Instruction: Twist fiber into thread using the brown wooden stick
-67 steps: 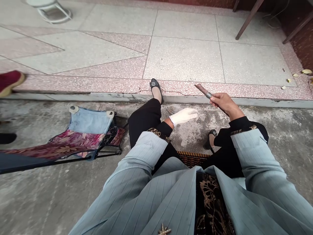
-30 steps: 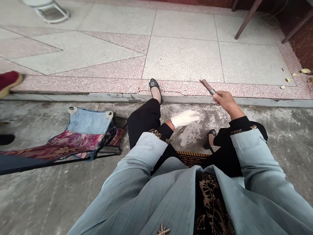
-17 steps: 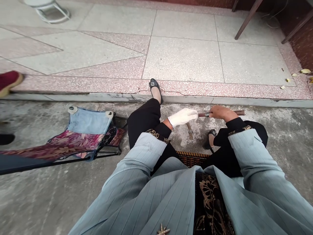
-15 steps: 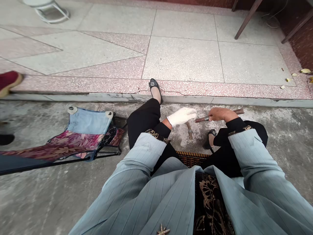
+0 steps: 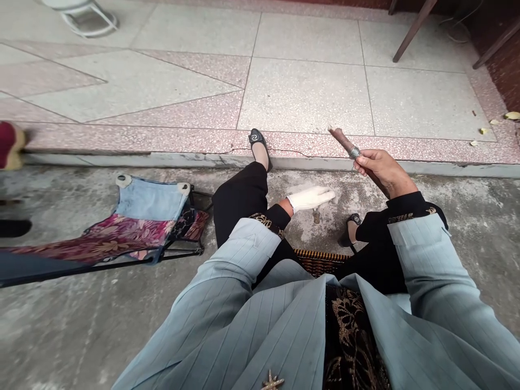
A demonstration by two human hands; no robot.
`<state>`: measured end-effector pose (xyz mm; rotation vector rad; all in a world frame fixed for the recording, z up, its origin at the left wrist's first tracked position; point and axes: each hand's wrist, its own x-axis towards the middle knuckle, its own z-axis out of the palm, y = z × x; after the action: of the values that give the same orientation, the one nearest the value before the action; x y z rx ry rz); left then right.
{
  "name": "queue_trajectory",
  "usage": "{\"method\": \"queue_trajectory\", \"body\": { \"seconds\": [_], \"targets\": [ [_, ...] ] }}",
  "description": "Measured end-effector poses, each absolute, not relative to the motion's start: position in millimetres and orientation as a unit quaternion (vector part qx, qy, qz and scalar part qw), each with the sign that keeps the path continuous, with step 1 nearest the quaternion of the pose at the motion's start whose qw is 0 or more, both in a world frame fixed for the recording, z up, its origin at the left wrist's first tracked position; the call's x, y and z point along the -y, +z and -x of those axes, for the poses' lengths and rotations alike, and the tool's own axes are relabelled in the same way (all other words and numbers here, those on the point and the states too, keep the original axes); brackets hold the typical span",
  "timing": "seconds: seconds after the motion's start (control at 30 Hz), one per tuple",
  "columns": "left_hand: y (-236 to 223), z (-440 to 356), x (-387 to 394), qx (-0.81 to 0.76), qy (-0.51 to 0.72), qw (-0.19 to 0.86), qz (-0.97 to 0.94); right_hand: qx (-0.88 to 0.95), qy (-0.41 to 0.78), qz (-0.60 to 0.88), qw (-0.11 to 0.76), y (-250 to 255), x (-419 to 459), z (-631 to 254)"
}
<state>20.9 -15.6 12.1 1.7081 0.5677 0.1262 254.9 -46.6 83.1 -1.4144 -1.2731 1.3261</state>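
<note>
My right hand (image 5: 377, 165) is closed round a brown wooden stick (image 5: 342, 140), with a coil of silvery wire (image 5: 355, 152) wound about it just beyond my fingertips. The stick slants up and left, over the edge of the step. Its lower end passes behind my fingers and wrist. My left hand (image 5: 312, 198) wears a white knitted glove and holds nothing. Its fingers are stretched out to the right, low over the concrete. Just below it lies a short brown piece (image 5: 316, 216) on the ground, its upper part hidden by the glove.
A folding lounge chair (image 5: 142, 197) with flowered cloth stands at left. Ahead runs a raised tiled step (image 5: 304, 97), with a white stool (image 5: 91, 19) and dark furniture legs (image 5: 414, 30) on it. Another person's red shoe (image 5: 8, 143) is at the left edge. Wicker (image 5: 320, 262) shows between my legs.
My right hand has lifted the stick and turned it from nearly level to slanting up and left. My left hand has straightened its fingers and shifted slightly right and down.
</note>
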Motion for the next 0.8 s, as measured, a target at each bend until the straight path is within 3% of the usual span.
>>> {"method": "queue_trajectory", "body": {
  "seconds": [0.17, 0.3, 0.43, 0.63, 0.8],
  "targets": [
    [15.7, -24.4, 27.2, -0.227, 0.071, 0.647, -0.724, 0.497, 0.436, 0.656, 0.365, 66.7, 35.9, -258.2],
    [25.8, -23.1, 28.7, -0.197, 0.059, 0.631, -0.748, 0.564, 0.271, 0.757, 0.185, 59.4, 31.8, -255.4],
    [33.3, -19.4, 23.1, -0.176, 0.058, 0.554, -0.811, 0.638, 0.175, 0.749, 0.032, 56.4, 30.4, -250.2],
    [27.2, -11.8, 14.5, -0.186, 0.082, 0.5, -0.842, 0.662, 0.314, 0.658, -0.173, 51.1, 33.6, -239.9],
    [19.0, -7.0, 2.9, -0.245, 0.125, 0.536, -0.798, 0.659, 0.509, 0.526, -0.173, 55.3, 43.1, -233.7]
  ]
}}
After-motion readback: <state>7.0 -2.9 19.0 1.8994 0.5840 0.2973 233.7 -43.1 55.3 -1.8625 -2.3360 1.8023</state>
